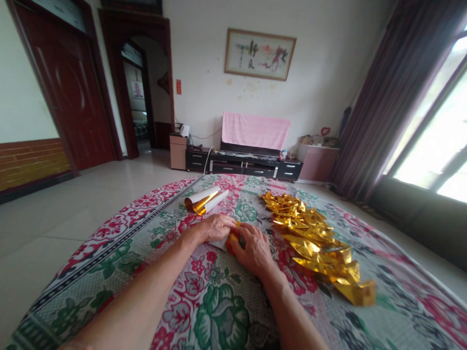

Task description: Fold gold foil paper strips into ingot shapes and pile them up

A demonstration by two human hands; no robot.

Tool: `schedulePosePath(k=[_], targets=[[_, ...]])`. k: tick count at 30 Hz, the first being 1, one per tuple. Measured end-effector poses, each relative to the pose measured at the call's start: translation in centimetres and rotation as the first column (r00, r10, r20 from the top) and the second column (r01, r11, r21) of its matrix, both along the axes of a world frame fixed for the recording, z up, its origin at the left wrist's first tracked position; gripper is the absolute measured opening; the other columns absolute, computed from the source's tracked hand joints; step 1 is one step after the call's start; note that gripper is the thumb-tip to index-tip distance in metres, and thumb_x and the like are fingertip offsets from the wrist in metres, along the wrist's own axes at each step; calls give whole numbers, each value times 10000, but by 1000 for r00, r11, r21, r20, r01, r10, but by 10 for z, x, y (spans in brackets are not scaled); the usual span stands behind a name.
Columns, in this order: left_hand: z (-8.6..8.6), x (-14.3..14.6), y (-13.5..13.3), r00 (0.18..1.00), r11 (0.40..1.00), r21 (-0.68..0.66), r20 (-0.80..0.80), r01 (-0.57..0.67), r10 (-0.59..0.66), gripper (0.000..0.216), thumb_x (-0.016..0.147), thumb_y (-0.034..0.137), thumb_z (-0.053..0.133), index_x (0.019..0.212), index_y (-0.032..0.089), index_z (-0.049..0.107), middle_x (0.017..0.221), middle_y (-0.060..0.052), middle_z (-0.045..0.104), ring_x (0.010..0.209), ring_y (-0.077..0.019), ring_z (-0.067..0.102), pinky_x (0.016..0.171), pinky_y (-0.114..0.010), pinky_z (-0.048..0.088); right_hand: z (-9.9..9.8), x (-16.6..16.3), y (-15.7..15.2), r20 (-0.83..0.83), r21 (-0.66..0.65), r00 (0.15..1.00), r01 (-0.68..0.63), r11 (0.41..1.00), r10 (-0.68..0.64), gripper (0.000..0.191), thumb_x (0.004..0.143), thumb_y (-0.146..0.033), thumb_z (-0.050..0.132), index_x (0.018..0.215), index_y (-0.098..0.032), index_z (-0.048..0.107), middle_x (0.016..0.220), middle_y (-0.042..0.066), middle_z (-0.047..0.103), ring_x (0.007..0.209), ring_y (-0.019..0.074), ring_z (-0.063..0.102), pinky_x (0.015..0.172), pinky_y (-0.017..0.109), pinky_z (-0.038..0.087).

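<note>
My left hand [215,227] and my right hand [253,248] meet at the middle of a flower-patterned cloth [218,310]. Both pinch a small piece of gold foil paper [232,238], gold on one side and white on the other, and press it down onto the cloth. The fingers of both hands are curled over it, so most of the sheet is hidden. A rolled bundle of gold foil sheets [205,198] lies just beyond my left hand. To the right of my right hand stretches a long heap of folded gold foil pieces [316,237].
The cloth-covered surface falls away to a tiled floor [59,213] on the left. A dark TV stand [253,165] with a pink cloth stands at the far wall. Dark curtains [394,100] and a bright window [450,134] are at the right.
</note>
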State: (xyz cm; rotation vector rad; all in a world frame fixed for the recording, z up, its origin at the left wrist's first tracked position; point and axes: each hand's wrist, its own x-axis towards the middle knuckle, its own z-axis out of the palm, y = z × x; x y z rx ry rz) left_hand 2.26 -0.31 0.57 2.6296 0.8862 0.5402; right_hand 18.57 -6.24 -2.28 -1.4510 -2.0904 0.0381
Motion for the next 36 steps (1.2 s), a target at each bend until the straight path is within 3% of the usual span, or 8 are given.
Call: schedulePosePath(k=[8, 13, 24, 36], targets=[[-2, 0, 1, 1000, 999, -46, 15, -8, 9, 328, 718, 114, 428, 913, 211, 674, 1100, 22, 633, 1041, -109, 530, 966, -180, 358, 1, -3, -2, 37, -10, 999, 10, 1000, -10, 418, 748, -480, 547, 1108, -269, 573, 1178, 36, 546, 1092, 229, 456, 901, 375, 321], [-2, -4, 2, 998, 996, -71, 3, 62, -62, 336, 703, 119, 474, 979, 192, 650, 1159, 2, 587, 1043, -116, 512, 954, -189, 359, 2, -2, -1, 49, -28, 999, 8, 1000, -6, 460, 711, -508, 584, 1101, -263, 570, 1201, 41, 531, 1108, 233, 442, 913, 383, 316], [2, -7, 1, 997, 987, -135, 2, 83, -83, 386, 684, 120, 530, 1047, 201, 633, 1209, -21, 555, 1120, -151, 479, 1004, -262, 327, 11, 9, -2, 123, -204, 989, -61, 977, 88, 552, 748, -586, 502, 1248, -355, 466, 1333, 13, 424, 1197, 237, 356, 951, 442, 262], [-7, -9, 8, 997, 992, -98, -8, 81, -82, 332, 686, 183, 558, 1010, 190, 630, 1178, -24, 559, 1114, -165, 483, 980, -237, 338, 9, 17, 4, 84, -288, 993, -56, 956, 84, 643, 686, -597, 550, 1245, -288, 474, 1382, 44, 381, 1254, 262, 312, 1002, 477, 219]])
